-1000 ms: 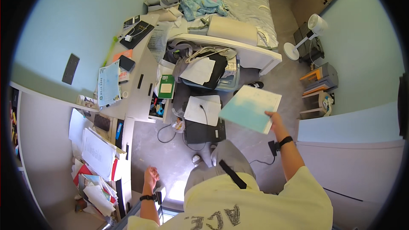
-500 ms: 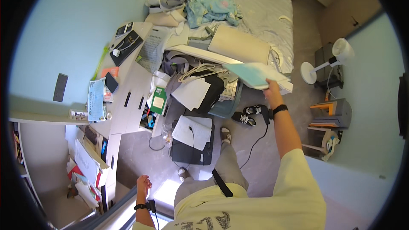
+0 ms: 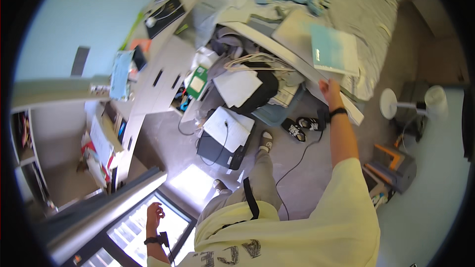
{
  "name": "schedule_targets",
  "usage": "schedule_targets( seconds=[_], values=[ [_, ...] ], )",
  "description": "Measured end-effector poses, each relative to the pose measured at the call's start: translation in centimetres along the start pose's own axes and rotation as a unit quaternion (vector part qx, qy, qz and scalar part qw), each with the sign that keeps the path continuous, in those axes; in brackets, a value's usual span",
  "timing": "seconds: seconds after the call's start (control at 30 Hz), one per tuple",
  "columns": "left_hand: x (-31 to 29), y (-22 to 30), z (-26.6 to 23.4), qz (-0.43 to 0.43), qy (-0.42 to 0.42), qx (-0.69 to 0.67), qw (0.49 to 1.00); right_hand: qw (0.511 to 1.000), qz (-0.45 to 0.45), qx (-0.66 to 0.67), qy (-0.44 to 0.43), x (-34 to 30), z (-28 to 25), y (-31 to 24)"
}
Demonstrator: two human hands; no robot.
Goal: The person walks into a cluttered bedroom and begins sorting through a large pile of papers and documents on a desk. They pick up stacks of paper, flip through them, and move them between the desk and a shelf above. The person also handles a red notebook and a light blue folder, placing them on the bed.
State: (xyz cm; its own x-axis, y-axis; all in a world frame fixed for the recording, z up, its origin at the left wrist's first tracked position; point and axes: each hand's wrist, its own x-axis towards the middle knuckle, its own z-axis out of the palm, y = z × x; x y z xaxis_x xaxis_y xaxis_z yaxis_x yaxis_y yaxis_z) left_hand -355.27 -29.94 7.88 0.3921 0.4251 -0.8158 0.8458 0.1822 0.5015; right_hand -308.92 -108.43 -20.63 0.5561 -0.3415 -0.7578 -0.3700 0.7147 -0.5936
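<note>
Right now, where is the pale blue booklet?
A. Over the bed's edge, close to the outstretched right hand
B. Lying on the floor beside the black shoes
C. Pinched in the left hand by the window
A: the pale blue booklet sits over the bed edge just above the raised right hand; whether the hand grips it is unclear.

Right hand (image 3: 327,88) stretched forward on a straight arm; left hand (image 3: 154,213) hangs low, loosely curled.

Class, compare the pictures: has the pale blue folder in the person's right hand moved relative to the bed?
Yes. The folder, in the right hand, went from above the floor clutter to over the bed.
</note>
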Motion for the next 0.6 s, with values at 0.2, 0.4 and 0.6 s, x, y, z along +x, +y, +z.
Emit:
schedule_targets(
  seconds=[0.2, 0.4, 0.6],
  values=[
    [-5.6, -3.3, 0.4, 0.009, 0.037, -0.058, 0.998, 0.977, 0.111, -0.16, -0.084, -8.5, 3.8, 16.3],
    [-9.1, -8.3, -6.0, 0.094, 0.068, -0.206, 0.972, 0.913, 0.191, -0.253, -0.256, -25.8, 11.1, 30.0],
    [-10.7, -19.1, -13.9, 0.132, 0.131, -0.331, 0.925, 0.783, 0.168, -0.438, -0.408, -44.8, 14.9, 42.1]
  ],
)
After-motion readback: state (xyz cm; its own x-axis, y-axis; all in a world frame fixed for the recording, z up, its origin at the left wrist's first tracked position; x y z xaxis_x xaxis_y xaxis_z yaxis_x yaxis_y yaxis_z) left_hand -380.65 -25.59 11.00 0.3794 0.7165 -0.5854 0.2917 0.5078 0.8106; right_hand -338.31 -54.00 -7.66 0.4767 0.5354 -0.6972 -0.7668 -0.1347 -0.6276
